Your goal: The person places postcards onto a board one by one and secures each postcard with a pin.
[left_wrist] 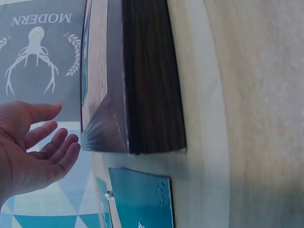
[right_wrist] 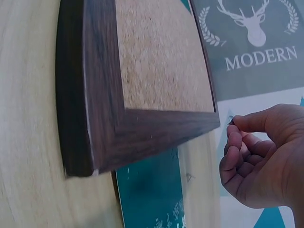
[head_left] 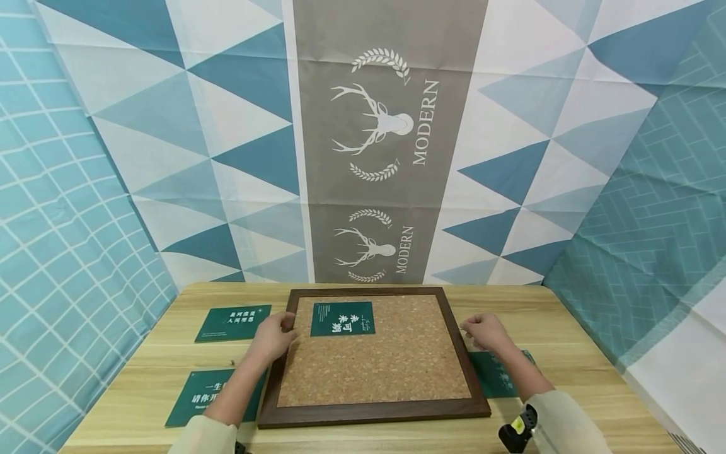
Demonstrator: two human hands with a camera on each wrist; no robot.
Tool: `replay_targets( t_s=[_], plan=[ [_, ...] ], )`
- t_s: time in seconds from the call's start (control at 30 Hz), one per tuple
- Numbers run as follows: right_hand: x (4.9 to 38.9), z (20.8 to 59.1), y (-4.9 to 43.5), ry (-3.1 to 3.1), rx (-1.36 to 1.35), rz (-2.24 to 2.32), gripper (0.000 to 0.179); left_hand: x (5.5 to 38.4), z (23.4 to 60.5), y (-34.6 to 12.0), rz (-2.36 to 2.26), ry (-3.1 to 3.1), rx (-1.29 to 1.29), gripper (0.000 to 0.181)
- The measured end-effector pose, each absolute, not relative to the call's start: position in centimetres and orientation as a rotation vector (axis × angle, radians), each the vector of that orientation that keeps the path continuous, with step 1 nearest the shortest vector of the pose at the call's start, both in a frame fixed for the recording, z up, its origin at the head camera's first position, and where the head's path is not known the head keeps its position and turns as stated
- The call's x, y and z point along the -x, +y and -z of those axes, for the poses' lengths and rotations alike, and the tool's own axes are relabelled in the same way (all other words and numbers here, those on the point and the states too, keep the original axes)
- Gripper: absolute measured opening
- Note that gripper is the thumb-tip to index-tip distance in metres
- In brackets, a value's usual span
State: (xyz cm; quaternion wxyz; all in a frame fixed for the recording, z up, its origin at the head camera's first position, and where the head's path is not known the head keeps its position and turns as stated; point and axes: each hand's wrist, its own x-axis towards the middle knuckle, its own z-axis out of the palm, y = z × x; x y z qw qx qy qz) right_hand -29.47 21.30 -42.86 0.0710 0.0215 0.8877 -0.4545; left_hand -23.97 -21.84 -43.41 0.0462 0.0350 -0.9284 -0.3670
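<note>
A cork board [head_left: 374,366] in a dark brown wooden frame lies on the table. One green card [head_left: 343,318] with white lettering rests on its upper left part, turned sideways. My left hand [head_left: 275,335] hovers by the frame's left side; in the left wrist view the fingers of the left hand [left_wrist: 40,147] are relaxed, with nothing in them. At the frame's right side is my right hand [head_left: 488,331]. The right wrist view shows the thumb and index finger of the right hand [right_wrist: 261,159] pinching a small push pin [right_wrist: 231,120], mostly hidden by the fingertips.
Two green cards, an upper one [head_left: 232,323] and a lower one [head_left: 193,397], lie left of the board. Another green card [head_left: 493,376] is on the right, partly under my forearm. A small pin [left_wrist: 109,194] shows near the left cards. Patterned cloth [head_left: 374,189] hangs behind the table [head_left: 590,378].
</note>
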Motion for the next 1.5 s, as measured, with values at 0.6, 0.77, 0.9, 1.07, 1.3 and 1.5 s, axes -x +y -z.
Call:
replay_targets(
  t_s=[0.6,0.77,0.9,1.07,1.3,1.5],
  plan=[
    [29.7,43.0,18.1,2.661,-0.017,1.395,0.024,24.9,43.7,-20.1,1.214,-2.752,-0.017,0.039],
    [29.9,43.0,17.5,2.677,0.018,1.373,0.023,25.4,43.9,-19.5,1.203,-2.749,0.006,0.04],
    [30.0,43.1,17.0,2.678,0.027,1.376,0.022,25.6,44.1,-19.1,1.182,-2.745,0.035,0.038],
    [30.1,43.2,16.3,2.648,0.043,1.414,0.021,25.7,44.1,-18.6,1.172,-2.746,0.046,0.038],
    [30.2,43.2,15.1,2.628,0.06,1.436,0.02,26.0,44.1,-17.9,1.164,-2.753,0.055,0.036],
    [30.2,43.1,14.0,2.685,0.089,1.351,0.02,26.2,44.2,-17.4,1.167,-2.762,0.103,0.035]
  ],
)
